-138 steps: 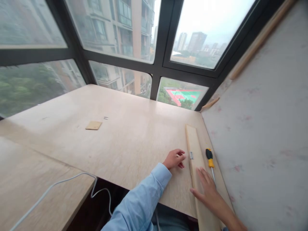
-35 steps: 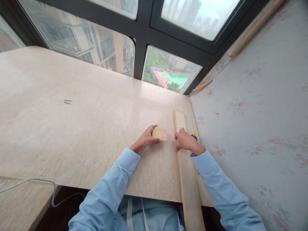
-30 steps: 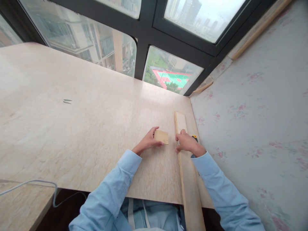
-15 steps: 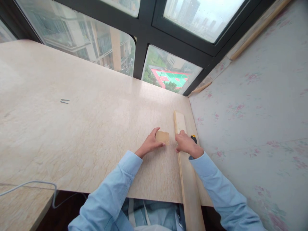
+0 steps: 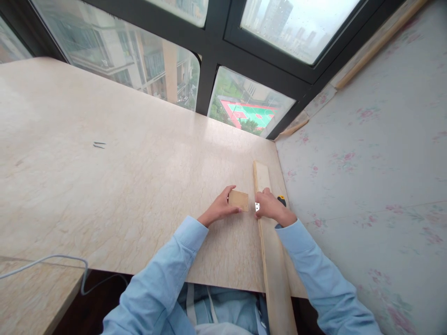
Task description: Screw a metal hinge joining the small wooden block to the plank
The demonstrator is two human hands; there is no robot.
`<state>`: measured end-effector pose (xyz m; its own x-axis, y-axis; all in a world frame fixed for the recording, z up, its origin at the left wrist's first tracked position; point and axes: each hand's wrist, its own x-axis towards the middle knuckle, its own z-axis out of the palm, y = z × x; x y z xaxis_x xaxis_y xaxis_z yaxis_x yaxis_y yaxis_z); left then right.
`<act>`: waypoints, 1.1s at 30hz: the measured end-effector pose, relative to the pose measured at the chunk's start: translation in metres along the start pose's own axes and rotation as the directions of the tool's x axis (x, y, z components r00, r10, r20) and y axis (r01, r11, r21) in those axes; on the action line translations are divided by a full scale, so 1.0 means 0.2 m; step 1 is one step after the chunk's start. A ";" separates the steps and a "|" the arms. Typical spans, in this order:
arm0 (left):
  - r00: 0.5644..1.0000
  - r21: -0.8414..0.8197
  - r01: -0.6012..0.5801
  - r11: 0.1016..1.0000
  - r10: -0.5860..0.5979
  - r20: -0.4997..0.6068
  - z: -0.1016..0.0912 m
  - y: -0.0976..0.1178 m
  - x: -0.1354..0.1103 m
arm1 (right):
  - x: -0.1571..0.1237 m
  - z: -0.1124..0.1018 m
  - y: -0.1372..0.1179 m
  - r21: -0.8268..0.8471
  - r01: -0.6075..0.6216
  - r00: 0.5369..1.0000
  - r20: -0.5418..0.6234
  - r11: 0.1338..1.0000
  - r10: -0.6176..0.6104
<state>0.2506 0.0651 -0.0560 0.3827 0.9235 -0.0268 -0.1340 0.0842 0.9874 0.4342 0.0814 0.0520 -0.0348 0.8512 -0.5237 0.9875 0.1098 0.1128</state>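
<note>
My left hand (image 5: 222,205) grips a small square wooden piece (image 5: 239,201) by its left side, thumb below and fingers above. Just right of it, my right hand (image 5: 268,204) is closed on a small shiny metal plate with holes (image 5: 257,207), part of which the fingers hide. That hand is over a long wooden board (image 5: 274,260), at its left edge. A narrow gap separates the wooden piece from the metal plate. Beyond my right hand, close to the wall, shows a black and yellow handle (image 5: 281,200); the rest of it is hidden.
Two thin dark metal bits (image 5: 99,145) lie far left on the marble-patterned tabletop (image 5: 146,177). A grey cable (image 5: 52,256) hangs over the front left edge. The papered wall (image 5: 366,177) bounds the right side, and windows (image 5: 251,102) the back.
The metal plate now shows at my right fingertips, where it was barely visible before. My left hand and the wooden piece appear slightly further right, along with a small view shift.
</note>
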 end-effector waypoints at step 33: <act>0.962 -0.098 0.205 0.974 -0.219 -0.165 0.29 0.06 0.06 | -0.04 0.38 0.28 0.680 0.444 0.871 -0.481 0.584 -0.101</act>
<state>0.3073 0.0551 -0.0358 0.2465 0.9315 -0.2675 -0.1416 0.3077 0.9409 0.5009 0.0421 -0.0011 -0.2037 0.9771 -0.0608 0.6659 0.0928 -0.7403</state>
